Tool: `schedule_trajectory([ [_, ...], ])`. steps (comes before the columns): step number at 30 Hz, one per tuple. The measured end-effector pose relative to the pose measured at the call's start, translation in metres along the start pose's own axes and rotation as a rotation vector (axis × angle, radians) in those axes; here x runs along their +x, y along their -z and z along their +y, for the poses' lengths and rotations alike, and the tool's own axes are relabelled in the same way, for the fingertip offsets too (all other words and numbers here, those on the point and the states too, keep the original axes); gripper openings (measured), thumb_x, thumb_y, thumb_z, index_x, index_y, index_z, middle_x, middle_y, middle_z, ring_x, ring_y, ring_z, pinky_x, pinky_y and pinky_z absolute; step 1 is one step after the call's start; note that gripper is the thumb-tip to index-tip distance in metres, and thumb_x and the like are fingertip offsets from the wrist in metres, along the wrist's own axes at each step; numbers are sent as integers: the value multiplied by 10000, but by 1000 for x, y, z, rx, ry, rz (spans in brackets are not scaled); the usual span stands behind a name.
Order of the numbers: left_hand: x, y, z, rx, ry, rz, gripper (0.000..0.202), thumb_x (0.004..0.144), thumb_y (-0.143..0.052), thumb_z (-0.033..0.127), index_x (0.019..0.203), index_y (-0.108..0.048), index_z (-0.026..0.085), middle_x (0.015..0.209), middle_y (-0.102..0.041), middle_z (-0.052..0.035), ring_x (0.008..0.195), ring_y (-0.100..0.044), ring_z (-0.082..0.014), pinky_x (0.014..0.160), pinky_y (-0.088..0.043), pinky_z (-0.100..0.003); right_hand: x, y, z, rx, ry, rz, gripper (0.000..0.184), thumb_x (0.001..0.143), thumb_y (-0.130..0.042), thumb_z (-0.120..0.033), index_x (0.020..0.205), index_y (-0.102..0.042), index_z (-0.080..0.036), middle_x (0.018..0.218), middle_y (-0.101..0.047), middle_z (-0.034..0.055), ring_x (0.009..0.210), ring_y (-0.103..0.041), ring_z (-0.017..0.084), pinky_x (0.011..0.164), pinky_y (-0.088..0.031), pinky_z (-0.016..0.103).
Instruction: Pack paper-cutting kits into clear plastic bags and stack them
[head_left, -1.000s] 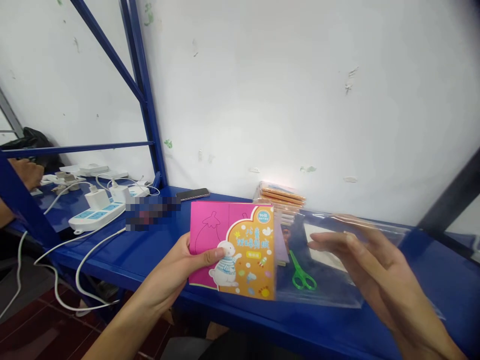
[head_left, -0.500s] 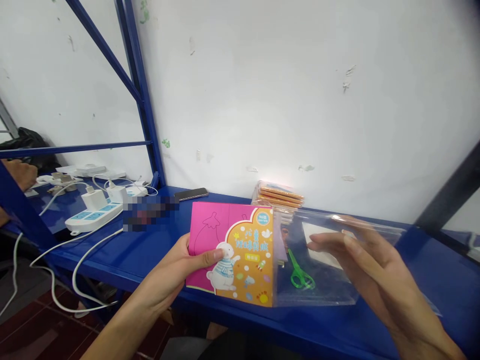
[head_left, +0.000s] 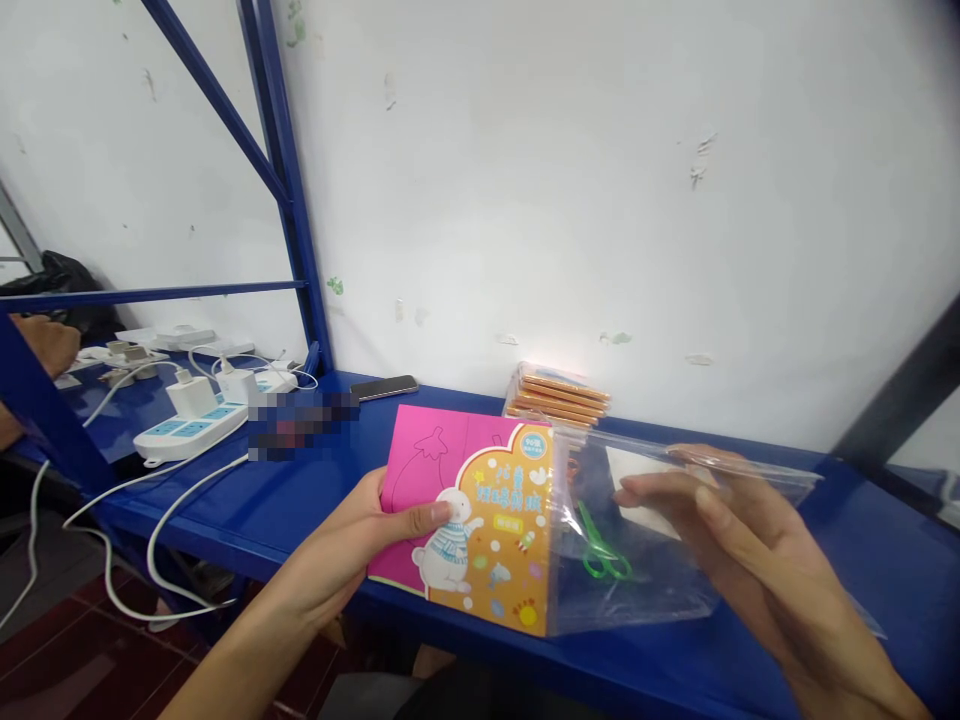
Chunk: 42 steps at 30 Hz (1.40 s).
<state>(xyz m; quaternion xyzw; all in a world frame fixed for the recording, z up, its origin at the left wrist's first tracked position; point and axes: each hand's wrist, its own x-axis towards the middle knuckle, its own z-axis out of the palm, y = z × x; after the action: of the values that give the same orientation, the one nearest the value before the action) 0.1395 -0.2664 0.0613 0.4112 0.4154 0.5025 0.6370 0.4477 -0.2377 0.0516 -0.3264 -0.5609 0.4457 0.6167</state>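
Note:
My left hand (head_left: 394,525) grips a paper-craft booklet (head_left: 504,545) by its left side, thumb across the front. The cover is orange with a white bear, over pink sheets with a line drawing. Against the booklet's right edge lies a clear plastic bag (head_left: 645,590); whether the edge is inside its mouth I cannot tell. My right hand (head_left: 739,515) holds the bag, fingers bent and thumb apart from the index finger. Green scissors (head_left: 602,550) show through the film, in or behind the bag. A white paper piece (head_left: 637,475) also shows there.
Behind the booklet, a stack of orange-edged packets (head_left: 559,395) stands by the wall. A phone (head_left: 384,388) lies to its left. Farther left are a white power strip (head_left: 191,432) with chargers and cables, a blue frame post (head_left: 289,210), and another person's hand (head_left: 46,345).
The booklet has tilted slightly, its lower right corner dropping a little, and the bag has shifted with it. Both hands keep nearly the same place and hold.

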Motion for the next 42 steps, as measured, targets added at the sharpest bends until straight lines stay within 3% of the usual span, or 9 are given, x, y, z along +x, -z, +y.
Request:
schedule_trajectory([
  [5,1,3,0,-30,13,-30,566,750,-884,208,1287,-709,190,1132,-793,-158,925,-790,-338,872,-640,-443,3,1,-5,-82,-7,5,334,887,-741,-442,1195,-689,-323,971,-820,63,963,-770,307,955,-595,526],
  [10,1,3,0,-29,16,-29,546,747,-879,182,1268,-716,197,1138,-794,-147,957,-783,-349,875,-638,-451,10,6,-8,-117,-76,12,495,812,-825,-417,1260,-688,-257,934,-827,96,836,-784,287,848,-650,446],
  [21,-2,-5,5,40,-31,-9,569,743,-891,223,1274,-695,163,1074,-808,-146,911,-790,-337,875,-641,-456,11,-9,-11,-100,-114,-15,403,828,-814,-449,1176,-733,-263,930,-827,75,749,-769,231,728,-632,339],
  [29,-1,-16,1,114,-208,174,603,709,-909,384,1222,-698,148,1107,-800,-148,991,-772,-350,846,-644,-416,7,-33,-14,-105,-212,-12,453,828,-797,-522,1170,-722,-235,961,-821,101,849,-774,257,822,-606,372],
  [34,-1,-12,3,237,-290,207,567,702,-904,404,1177,-716,159,1076,-807,-121,975,-771,-346,802,-651,-416,8,-32,-11,-131,-226,-61,443,872,-747,-527,1200,-687,-236,998,-819,109,961,-767,283,923,-592,423],
  [38,-2,-8,5,480,-514,373,367,746,-866,409,1021,-765,188,1051,-809,-75,976,-761,-325,826,-633,-403,9,-18,-16,-281,-92,20,620,852,-764,-520,1395,-564,-295,1191,-777,114,1131,-714,319,961,-585,474],
  [40,-4,-5,3,615,-665,474,253,775,-842,400,914,-760,205,959,-811,-52,950,-760,-313,813,-620,-387,9,-12,-20,-454,86,138,741,798,-804,-545,1447,-513,-340,1335,-707,100,1232,-654,353,984,-569,516],
  [42,-5,-1,0,704,-827,455,165,810,-816,348,878,-726,227,923,-808,-35,921,-763,-289,789,-609,-368,7,-12,-22,-698,308,209,745,776,-814,-566,1435,-538,-356,1415,-647,74,1283,-607,371,1041,-525,543],
])
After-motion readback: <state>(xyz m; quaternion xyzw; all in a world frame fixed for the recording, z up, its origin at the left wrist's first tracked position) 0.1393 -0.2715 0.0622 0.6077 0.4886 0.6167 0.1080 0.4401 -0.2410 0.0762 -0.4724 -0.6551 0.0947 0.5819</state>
